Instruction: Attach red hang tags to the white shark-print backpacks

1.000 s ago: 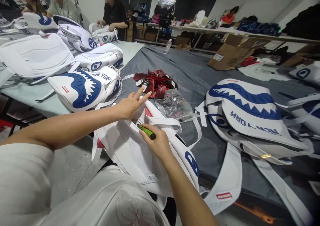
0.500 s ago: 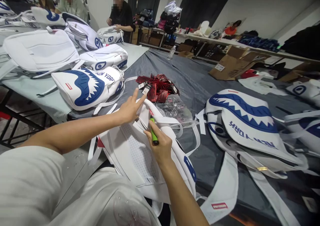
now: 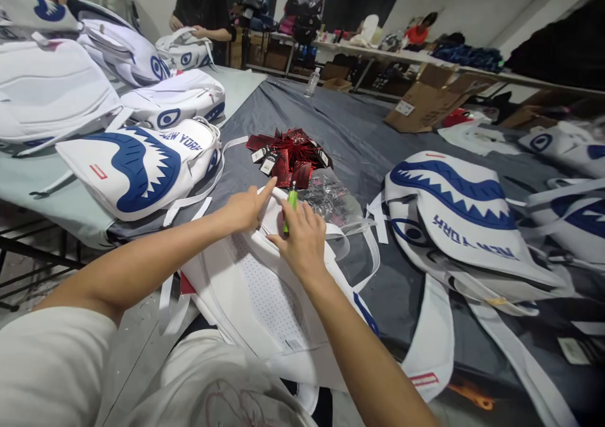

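A white backpack (image 3: 265,288) lies in front of me, its perforated back panel facing up. My left hand (image 3: 248,210) is at its top edge, fingers bent against the white material and the index finger stretched forward. Beside it, my right hand (image 3: 302,238) holds a slim green tool (image 3: 292,206) upright over the bag's top, between thumb and fingers. The tool has a dark, narrow tip; its exact kind is unclear. Just beyond the hands lies a fanned pile of red and black hang tags (image 3: 295,156), some with white labels.
A crumpled clear plastic bag (image 3: 333,194) lies by the tags. White-and-blue shark-mouth backpacks stand left (image 3: 137,169) and right (image 3: 454,219) on the dark-covered table (image 3: 359,125). Farther back are a bottle (image 3: 312,82), a cardboard box (image 3: 425,99) and a person in black (image 3: 203,5).
The green tool has turned in my right hand: its dark end, earlier toward my wrist, now points up and away. My right fingers have opened outward. The view has shifted slightly right.
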`<state>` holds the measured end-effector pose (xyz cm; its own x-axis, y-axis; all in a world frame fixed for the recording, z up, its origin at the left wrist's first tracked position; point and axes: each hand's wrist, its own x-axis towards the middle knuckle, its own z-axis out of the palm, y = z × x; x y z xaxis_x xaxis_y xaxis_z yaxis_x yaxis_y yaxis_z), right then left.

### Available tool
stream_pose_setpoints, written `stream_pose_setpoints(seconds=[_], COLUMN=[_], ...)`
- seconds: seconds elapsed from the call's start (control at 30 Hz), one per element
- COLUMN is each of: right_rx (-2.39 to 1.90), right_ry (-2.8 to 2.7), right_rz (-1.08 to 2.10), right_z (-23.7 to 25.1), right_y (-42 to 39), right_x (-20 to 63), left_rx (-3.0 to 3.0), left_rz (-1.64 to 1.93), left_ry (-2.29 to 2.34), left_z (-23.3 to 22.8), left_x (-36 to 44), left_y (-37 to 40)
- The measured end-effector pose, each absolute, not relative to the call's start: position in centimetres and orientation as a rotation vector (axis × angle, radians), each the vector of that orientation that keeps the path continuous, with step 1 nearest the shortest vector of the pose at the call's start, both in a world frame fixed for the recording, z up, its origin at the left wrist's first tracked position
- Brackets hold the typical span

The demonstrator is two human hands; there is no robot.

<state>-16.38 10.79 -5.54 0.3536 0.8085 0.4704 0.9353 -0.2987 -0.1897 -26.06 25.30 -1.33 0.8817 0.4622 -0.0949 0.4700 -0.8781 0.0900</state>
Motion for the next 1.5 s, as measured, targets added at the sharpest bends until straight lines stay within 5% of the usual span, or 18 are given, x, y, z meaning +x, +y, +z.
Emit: stream_pose_setpoints(seconds=[0.7, 1.07, 1.33, 1.5], right_rx=[-2.325, -2.238, -2.094, -2.067], right_ry=[-1.513, -1.578, -1.735, -1.812], right_rz=[-0.206, -0.286, -0.359, -0.291], right_z=[-6.8, -5.7, -4.3, -5.0], right_y=[13.4, 15.6, 14.2, 16.3], right_x=[-15.1, -15.7, -19.2, -20.5], left_rx=[2.962, 2.518, 2.383, 2.267], left_rz=[-0.336, 0.13, 0.198, 0.271], left_ry=[0.61, 0.62, 1.034, 0.864], left_z=[-1.5, -3.1, -2.2, -3.8], left_x=[-23.6, -27.7, -34.2, -36.0], left_y=[27.0, 28.3, 24.2, 26.2])
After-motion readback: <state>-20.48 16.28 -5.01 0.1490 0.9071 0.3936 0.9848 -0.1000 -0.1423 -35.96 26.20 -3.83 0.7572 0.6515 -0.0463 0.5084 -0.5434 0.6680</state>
